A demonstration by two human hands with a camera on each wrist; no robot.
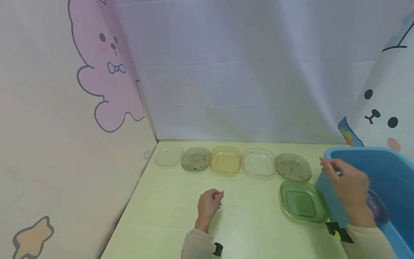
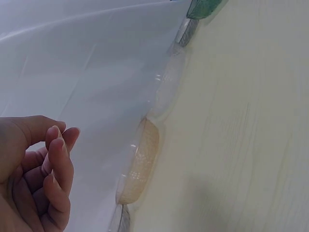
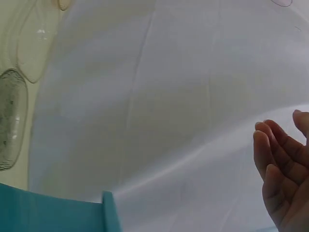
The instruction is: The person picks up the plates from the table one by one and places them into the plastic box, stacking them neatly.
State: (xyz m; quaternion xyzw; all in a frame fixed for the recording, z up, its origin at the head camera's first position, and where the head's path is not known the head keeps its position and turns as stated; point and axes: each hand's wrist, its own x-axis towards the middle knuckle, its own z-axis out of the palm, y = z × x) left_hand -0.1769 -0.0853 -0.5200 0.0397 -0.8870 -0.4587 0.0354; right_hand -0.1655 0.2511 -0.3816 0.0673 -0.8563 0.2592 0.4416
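Observation:
My left hand (image 1: 208, 207) hovers above the middle of the table, fingers loosely bent; the left wrist view shows nothing between thumb and fingertips. My right hand (image 1: 349, 183) is raised over the near side of the blue tub (image 1: 359, 150), its fingers relaxed and holding nothing. Just left of the tub lies a green glass dish (image 1: 303, 201). Behind it, a row runs leftward: a grey dish (image 1: 293, 167), a clear dish (image 1: 258, 162), an amber dish (image 1: 225, 160), another grey dish (image 1: 196, 159) and another clear dish (image 1: 169, 156). Inside the tub sits a purple dish (image 1: 377, 207), partly hidden by my right wrist.
A pale yellow-green table (image 1: 155, 219) bears the dishes. White cloth (image 1: 233, 90) hangs behind its far edge, and a cloth with a pink cartoon figure (image 1: 103, 72) stands along the left. The tub's tall wall borders the right side.

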